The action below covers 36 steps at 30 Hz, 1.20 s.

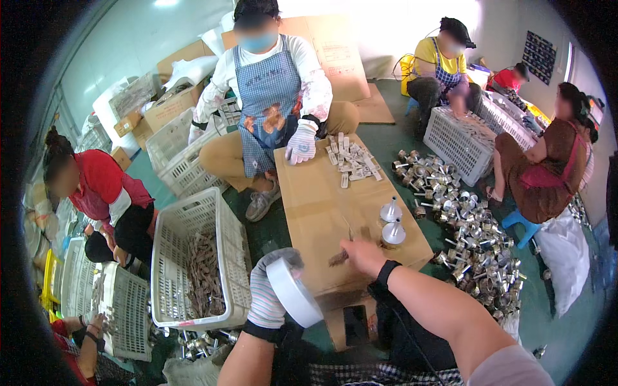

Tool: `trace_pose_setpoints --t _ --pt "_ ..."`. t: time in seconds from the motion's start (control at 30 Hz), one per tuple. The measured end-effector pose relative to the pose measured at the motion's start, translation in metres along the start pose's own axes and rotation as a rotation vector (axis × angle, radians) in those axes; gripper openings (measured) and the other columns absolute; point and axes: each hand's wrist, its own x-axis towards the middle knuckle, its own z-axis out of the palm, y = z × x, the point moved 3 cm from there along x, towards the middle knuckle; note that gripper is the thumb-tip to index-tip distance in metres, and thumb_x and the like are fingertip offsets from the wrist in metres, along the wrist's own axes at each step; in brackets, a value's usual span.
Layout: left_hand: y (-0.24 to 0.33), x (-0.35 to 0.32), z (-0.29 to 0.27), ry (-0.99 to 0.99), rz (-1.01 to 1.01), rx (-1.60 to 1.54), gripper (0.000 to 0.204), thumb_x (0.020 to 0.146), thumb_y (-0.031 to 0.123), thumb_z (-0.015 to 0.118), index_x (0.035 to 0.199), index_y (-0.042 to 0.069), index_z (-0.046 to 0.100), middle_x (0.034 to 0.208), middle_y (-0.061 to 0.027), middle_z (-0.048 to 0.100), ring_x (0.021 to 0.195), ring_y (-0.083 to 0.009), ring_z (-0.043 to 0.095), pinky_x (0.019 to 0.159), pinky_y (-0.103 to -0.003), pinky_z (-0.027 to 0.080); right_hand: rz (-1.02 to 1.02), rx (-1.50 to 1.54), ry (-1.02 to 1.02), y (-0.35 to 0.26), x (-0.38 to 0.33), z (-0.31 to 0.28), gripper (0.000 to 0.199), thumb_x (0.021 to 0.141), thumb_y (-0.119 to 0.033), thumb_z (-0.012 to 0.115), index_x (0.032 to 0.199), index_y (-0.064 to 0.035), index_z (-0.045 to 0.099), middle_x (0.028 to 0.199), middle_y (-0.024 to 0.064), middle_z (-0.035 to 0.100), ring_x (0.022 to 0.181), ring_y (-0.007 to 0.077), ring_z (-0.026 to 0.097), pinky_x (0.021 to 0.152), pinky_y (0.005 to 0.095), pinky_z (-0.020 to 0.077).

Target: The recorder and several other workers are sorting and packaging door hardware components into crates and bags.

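A gloved left hand grips a white tape roll above the cardboard desk, while the bare right hand pinches small brown pieces. 2 metal funnel-shaped parts stand just beside; a careless sweep could topple them.

A striped knitted cloth glove covers the left hand, which holds a roll of smooth white tape with a slight sheen. The right hand is bare, with a matt black band at the wrist. The worktop is matt brown cardboard. Two shiny metal funnel-shaped parts stand on it. Beside it lies a heap of glossy silver metal parts. The white crate is perforated plastic. The floor is dull green.
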Motion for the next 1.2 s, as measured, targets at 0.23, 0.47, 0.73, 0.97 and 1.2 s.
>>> trace_pose_setpoints --t 0.23,0.47,0.73,0.97,1.2 --pt "-0.01 0.042 -0.003 -0.012 -0.035 -0.138 0.03 0.064 -0.009 0.069 0.094 -0.002 0.065 0.089 -0.0118 0.067 0.076 -0.0215 0.065 0.069 -0.033 0.056 -0.032 0.289 0.176 -0.041 -0.041 -0.036 0.024 0.071 -0.007 0.068 0.092 -0.003 0.057 0.084 0.0171 0.061 0.081 0.0337 0.059 0.069 0.0391 0.0474" --pt "-0.034 0.083 -0.005 -0.039 -0.107 -0.372 0.02 0.073 -0.002 0.062 0.093 -0.002 0.065 0.088 -0.0138 0.067 0.078 -0.0238 0.064 0.07 -0.035 0.055 0.091 1.154 0.358 -0.071 -0.055 -0.075 0.028 0.069 0.0 0.069 0.091 -0.005 0.052 0.074 -0.0006 0.056 0.07 0.0123 0.056 0.063 0.0239 0.0466" --pt "-0.029 0.045 0.052 -0.106 -0.471 -0.544 0.02 0.082 0.015 0.052 0.089 0.001 0.064 0.082 -0.0136 0.066 0.074 -0.0266 0.064 0.068 -0.036 0.053 -0.314 1.15 0.523 -0.1 -0.088 -0.095 0.028 0.07 0.004 0.062 0.095 -0.0056 0.051 0.083 0.0032 0.056 0.074 0.0113 0.057 0.064 0.0242 0.0469" --pt "-0.024 0.062 0.022 -0.079 -0.361 -0.524 0.025 0.084 0.015 0.047 0.094 -0.001 0.062 0.088 -0.0131 0.065 0.079 -0.0254 0.063 0.069 -0.033 0.051 -0.31 0.999 0.441 -0.115 -0.086 -0.097 0.036 0.071 -0.003 0.067 0.1 -0.0048 0.046 0.089 0.0119 0.052 0.078 0.0256 0.055 0.069 0.0322 0.0456" --pt "-0.044 0.117 -0.001 -0.049 -0.2 -0.34 0.025 0.084 0.012 0.045 0.093 -0.001 0.064 0.09 -0.0131 0.066 0.079 -0.0249 0.062 0.071 -0.034 0.051 -0.218 1.081 0.526 -0.114 -0.047 -0.069 0.04 0.071 -0.005 0.07 0.101 -0.006 0.044 0.088 0.011 0.05 0.076 0.0242 0.052 0.068 0.0332 0.0437"
